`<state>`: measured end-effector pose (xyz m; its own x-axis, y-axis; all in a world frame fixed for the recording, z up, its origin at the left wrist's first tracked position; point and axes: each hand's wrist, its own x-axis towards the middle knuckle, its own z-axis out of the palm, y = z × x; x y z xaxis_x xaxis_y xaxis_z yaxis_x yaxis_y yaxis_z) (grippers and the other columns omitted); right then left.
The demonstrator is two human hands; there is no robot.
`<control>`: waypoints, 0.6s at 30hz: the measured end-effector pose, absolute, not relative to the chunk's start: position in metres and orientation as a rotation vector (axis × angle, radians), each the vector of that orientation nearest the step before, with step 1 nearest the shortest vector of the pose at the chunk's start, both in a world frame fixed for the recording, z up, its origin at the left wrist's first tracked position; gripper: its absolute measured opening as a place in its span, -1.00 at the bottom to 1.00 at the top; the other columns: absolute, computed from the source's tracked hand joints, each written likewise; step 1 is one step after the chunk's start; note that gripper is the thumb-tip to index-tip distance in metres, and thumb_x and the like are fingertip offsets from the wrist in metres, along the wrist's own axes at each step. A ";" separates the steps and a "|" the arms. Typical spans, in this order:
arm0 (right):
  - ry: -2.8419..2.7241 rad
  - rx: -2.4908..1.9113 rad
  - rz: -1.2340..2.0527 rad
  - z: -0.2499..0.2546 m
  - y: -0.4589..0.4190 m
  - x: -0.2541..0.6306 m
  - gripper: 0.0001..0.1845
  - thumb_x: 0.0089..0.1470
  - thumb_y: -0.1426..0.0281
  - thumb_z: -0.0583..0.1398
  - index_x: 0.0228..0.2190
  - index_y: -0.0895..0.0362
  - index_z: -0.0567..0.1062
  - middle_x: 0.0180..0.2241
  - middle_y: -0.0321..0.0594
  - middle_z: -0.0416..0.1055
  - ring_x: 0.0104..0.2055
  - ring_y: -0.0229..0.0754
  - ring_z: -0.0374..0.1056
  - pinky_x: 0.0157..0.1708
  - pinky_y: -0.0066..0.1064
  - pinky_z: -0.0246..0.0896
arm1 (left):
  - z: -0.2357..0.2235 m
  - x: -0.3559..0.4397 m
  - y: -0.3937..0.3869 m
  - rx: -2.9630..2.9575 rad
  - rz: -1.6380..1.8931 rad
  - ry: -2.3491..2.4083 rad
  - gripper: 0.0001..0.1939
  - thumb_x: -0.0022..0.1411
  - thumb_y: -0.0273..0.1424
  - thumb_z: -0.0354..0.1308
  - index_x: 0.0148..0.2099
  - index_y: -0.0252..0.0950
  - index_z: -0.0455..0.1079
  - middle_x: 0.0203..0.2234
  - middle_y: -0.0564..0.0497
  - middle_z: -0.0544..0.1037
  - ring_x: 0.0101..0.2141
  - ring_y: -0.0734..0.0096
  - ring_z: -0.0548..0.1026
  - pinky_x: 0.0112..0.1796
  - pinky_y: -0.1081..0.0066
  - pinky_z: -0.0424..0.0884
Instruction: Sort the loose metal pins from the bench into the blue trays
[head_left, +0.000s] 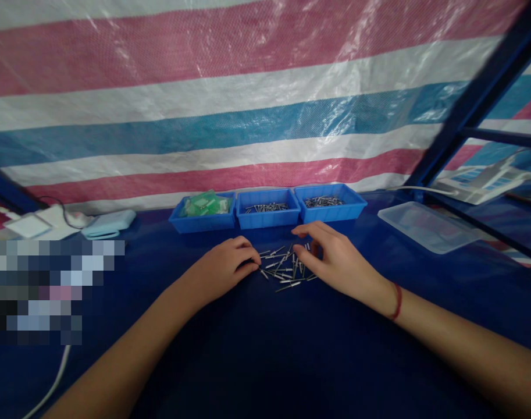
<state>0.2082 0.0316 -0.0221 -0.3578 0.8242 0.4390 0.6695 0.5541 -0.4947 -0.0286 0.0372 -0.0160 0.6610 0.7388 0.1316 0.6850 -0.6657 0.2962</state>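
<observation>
Several silver pop rivets (287, 270) lie loose in a pile on the dark blue tabletop (248, 355). At the pile's left edge my left hand (232, 262) has its thumb and forefinger closed on the thin end of one rivet. My right hand (332, 256), with a red cord round its wrist, hovers at or rests on the right side of the pile. Its thumb and forefinger are apart, and no rivet shows between them. Parts of the pile behind the right hand are hidden.
Behind the pile stand three blue trays: a left tray (204, 224) with green packets, a middle tray (268, 219) and a right tray (335, 213) with rivets. A clear plastic lid (428, 227) lies at right. A light-blue case (109, 224) and white cable (58, 378) are at left.
</observation>
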 end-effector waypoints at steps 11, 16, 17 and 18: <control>-2.230 -1.034 0.454 -0.020 0.021 0.200 -0.77 0.12 0.33 0.10 -0.19 0.14 0.44 -0.24 -0.17 0.41 -0.45 -0.30 0.33 -0.39 -0.39 0.28 | -0.008 -0.017 0.029 2.705 0.456 1.262 -0.78 0.31 -0.45 -0.10 -0.24 -0.30 0.38 -0.30 -0.04 0.45 -0.27 0.31 0.42 -0.20 0.31 0.30; -2.339 -0.918 0.512 -0.018 0.016 0.196 -0.79 0.18 0.38 0.05 -0.28 0.13 0.48 -0.33 -0.21 0.44 -0.31 -0.24 0.36 -0.27 -0.38 0.25 | 0.000 -0.005 0.018 2.671 0.589 1.214 -0.81 0.29 -0.45 -0.06 -0.23 -0.26 0.39 -0.34 0.03 0.52 -0.30 0.33 0.47 -0.24 0.34 0.30; -2.342 -0.910 0.521 -0.018 0.016 0.196 -0.79 0.18 0.40 0.05 -0.31 0.14 0.48 -0.35 -0.22 0.44 -0.31 -0.25 0.36 -0.27 -0.39 0.25 | 0.000 -0.003 0.016 2.645 0.636 1.206 -0.82 0.28 -0.45 -0.05 -0.23 -0.26 0.39 -0.33 0.03 0.53 -0.29 0.34 0.48 -0.23 0.34 0.30; -2.335 -0.908 0.529 -0.018 0.015 0.196 -0.79 0.17 0.42 0.05 -0.33 0.14 0.49 -0.37 -0.23 0.44 -0.33 -0.26 0.36 -0.30 -0.40 0.24 | 0.000 -0.001 0.015 2.604 0.689 1.205 -0.83 0.27 -0.45 -0.03 -0.22 -0.25 0.40 -0.32 0.03 0.54 -0.27 0.34 0.48 -0.22 0.35 0.31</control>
